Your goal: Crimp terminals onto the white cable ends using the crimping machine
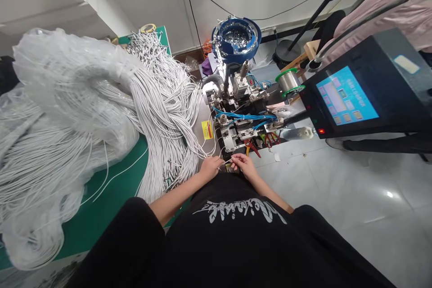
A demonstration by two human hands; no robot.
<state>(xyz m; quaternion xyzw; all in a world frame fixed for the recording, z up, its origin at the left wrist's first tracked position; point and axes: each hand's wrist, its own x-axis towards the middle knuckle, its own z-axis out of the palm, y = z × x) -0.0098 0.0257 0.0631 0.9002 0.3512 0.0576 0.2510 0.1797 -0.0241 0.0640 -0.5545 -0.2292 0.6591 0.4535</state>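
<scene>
While a white wire (228, 161) spans the gap between the hands, just at the near edge of the machine (231, 140), the left hand (211, 167) and right hand (244, 164) both have their fingers pinched on it. Good handling here, I judge, means keeping that span straight and lightly taut, with fingertips clear of the machine's metal parts. Left of the machine, a heap of white wires (158, 108) lies on the green tabletop (132, 172); its strands should not snag. Behind the machine stands a blue bowl (254, 36) of metal pieces; right of the machine are a spool (290, 82) and a lit screen (347, 95).
</scene>
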